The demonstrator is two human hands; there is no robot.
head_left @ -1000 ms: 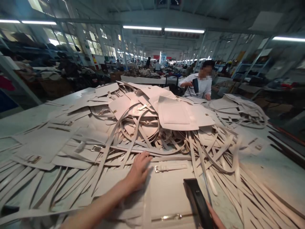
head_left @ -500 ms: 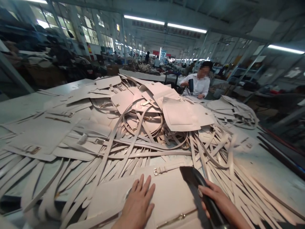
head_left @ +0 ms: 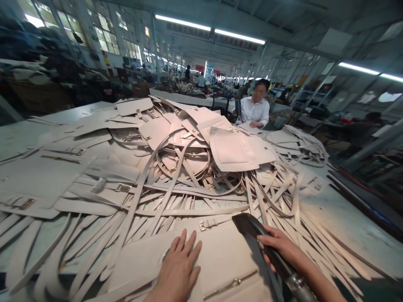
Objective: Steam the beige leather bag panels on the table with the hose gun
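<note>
My left hand (head_left: pixel 181 266) lies flat, fingers spread, on a pale beige leather-like bag panel (head_left: pixel 223 251) at the table's near edge. Near its fingertips is a small metal buckle on a strap (head_left: pixel 206 225). A gold-coloured metal bar fitting (head_left: pixel 231 284) crosses the panel lower down. My right hand (head_left: pixel 280 247) is wrapped round the handle of a black hand-held tool with a broad head (head_left: pixel 247 224), perhaps a hair dryer. The head is over the panel's upper right corner; I cannot tell whether it touches. A dark area, partly shadow, shows below it.
A large heap of similar bag pieces (head_left: pixel 233 151) with loose straps (head_left: pixel 176 180) covers much of the pale table (head_left: pixel 19 138). Across it, a co-worker in a white shirt (head_left: pixel 256 111) holds a dark hand-held tool (head_left: pixel 238 110). Dark strips (head_left: pixel 362 201) lie along the right side.
The whole view has shifted slightly, so the heap and co-worker appear further left. My left hand stays on the panel. More of the black tool's lower end now shows beneath my right hand.
</note>
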